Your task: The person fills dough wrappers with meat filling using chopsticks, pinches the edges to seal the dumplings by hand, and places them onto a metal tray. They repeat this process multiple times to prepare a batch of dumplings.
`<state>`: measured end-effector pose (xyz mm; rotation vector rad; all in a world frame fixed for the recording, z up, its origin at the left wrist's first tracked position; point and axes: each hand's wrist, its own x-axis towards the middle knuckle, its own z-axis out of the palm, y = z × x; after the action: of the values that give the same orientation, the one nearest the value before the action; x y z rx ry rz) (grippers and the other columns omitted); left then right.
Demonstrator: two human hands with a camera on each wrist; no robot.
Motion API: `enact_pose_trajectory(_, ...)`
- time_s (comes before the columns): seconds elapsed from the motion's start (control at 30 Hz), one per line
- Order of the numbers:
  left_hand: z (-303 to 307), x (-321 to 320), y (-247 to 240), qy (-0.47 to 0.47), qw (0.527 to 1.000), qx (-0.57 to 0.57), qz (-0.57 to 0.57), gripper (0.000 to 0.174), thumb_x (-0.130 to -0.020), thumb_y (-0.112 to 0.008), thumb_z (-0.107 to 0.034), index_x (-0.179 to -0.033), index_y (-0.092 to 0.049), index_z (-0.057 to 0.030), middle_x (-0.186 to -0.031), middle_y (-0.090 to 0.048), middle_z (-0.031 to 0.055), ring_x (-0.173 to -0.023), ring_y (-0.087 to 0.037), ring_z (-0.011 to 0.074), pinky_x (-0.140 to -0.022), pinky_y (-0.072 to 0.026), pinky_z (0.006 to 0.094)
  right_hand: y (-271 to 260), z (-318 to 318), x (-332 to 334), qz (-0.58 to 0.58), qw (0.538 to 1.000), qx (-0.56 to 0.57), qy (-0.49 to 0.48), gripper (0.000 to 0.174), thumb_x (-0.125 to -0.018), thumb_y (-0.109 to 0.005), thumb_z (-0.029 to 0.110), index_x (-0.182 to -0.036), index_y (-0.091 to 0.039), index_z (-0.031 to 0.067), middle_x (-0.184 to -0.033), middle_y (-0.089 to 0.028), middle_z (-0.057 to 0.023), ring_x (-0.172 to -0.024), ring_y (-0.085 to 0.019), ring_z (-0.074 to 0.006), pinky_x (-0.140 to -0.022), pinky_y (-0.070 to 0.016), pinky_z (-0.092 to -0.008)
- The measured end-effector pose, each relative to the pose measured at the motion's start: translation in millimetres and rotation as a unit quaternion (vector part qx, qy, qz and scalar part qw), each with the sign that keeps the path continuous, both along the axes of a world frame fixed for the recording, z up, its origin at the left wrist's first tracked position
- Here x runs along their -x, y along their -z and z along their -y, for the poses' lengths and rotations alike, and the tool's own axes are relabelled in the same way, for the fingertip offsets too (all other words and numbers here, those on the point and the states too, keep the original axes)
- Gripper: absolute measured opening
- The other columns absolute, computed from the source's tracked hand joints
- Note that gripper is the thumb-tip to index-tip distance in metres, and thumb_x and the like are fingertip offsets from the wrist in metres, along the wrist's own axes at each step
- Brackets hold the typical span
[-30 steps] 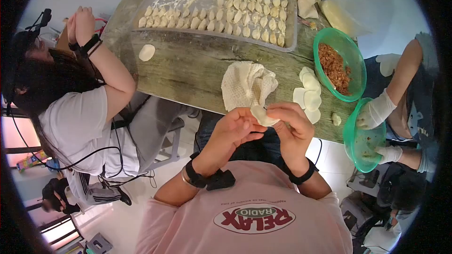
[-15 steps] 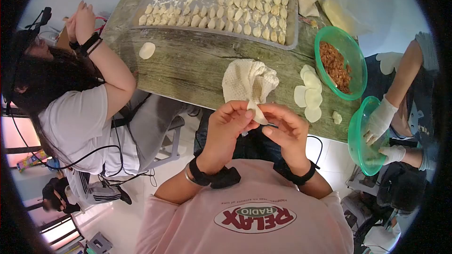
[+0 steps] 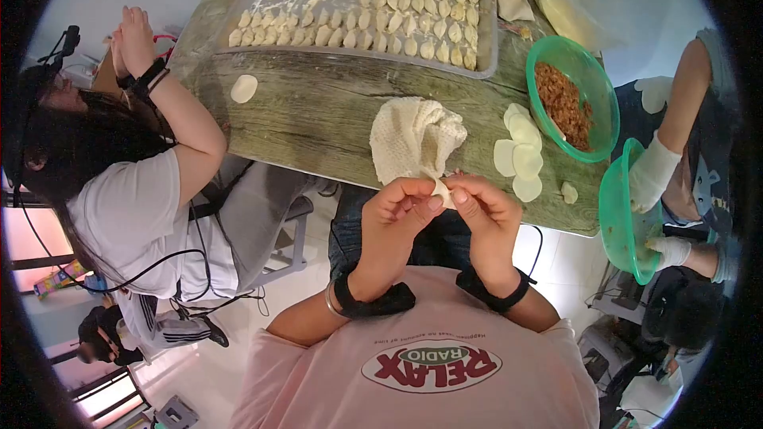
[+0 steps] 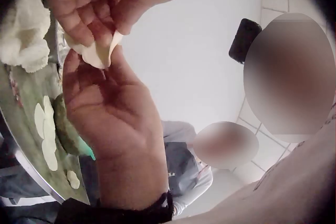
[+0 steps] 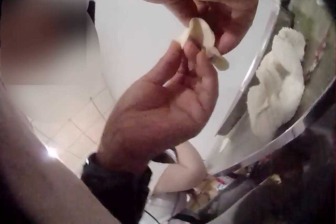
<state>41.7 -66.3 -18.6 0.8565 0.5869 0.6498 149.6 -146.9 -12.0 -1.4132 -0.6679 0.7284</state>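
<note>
Between both hands, in front of my chest, is a dumpling (image 3: pixel 443 194) with its pale wrapper folded over. My left hand (image 3: pixel 391 218) pinches one side of it with thumb and fingers. From the other side my right hand (image 3: pixel 494 218) pinches its edge, the two thumbs close together. In the left wrist view the wrapper (image 4: pixel 95 56) shows a curved fold with an edge sticking out. The right wrist view shows the dumpling (image 5: pixel 202 32) between the fingertips of both hands. Just beyond the hands lies a crumpled cream cloth (image 3: pixel 413 139) on the table.
A metal tray (image 3: pixel 358 61) with rows of dumplings stands at the back. Round wrappers (image 3: pixel 524 155) overlap right of the cloth, near a green bowl (image 3: pixel 602 103) of meat filling. A gloved person works in another green bowl (image 3: pixel 622 226). Another person (image 3: pixel 139 191) sits left.
The dumpling has turned between my fingers and my hands have drawn closer together around it. At right, the gloved person's green bowl has moved right and tilted.
</note>
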Motion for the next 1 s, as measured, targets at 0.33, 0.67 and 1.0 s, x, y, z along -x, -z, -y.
enact_pose_trajectory(0.33, -3.8, 8.3, 8.6, 0.037, 0.999, 0.017, -0.012, 0.018, -0.083, -0.062, -0.003, -0.1, -0.058, -0.0002, -0.094, -0.061, 0.0033, -0.084, -0.057, 0.0091, -0.078, -0.0464, 0.022, 14.0, -3.5, -13.3, -0.386, 0.92, -0.063, 0.0, 0.019, -0.092, -0.05, 0.013, -0.101, -0.056, -0.0036, -0.097, -0.062, -0.0101, -0.089, -0.062, -0.0182, -0.084, -0.0499, -0.0334)
enact_pose_trajectory(0.67, -8.8, 6.5, 4.0, 0.013, 0.997, 0.071, 0.023, 0.016, -0.086, -0.059, -0.008, -0.101, -0.057, -0.0011, -0.094, -0.062, 0.004, -0.091, -0.058, 0.0103, -0.084, -0.0449, 0.0242, 18.7, -5.3, -17.2, -0.504, 0.856, -0.113, -0.008, 0.026, -0.091, -0.051, 0.018, -0.107, -0.054, -0.0031, -0.108, -0.059, -0.0126, -0.101, -0.059, -0.0207, -0.09, -0.0467, -0.0345)
enact_pose_trajectory(1.0, -10.7, -2.7, -5.4, 0.018, 0.993, 0.117, 0.007, 0.018, -0.083, -0.063, -0.006, -0.1, -0.057, -0.002, -0.092, -0.062, 0.0025, -0.083, -0.058, 0.0086, -0.077, -0.0451, 0.0213, 7.1, -7.3, -5.4, -0.224, 0.974, -0.04, -0.009, 0.023, -0.08, -0.065, 0.003, -0.103, -0.061, 0.0005, -0.094, -0.064, -0.0049, -0.088, -0.058, -0.0109, -0.08, -0.0455, -0.0237)
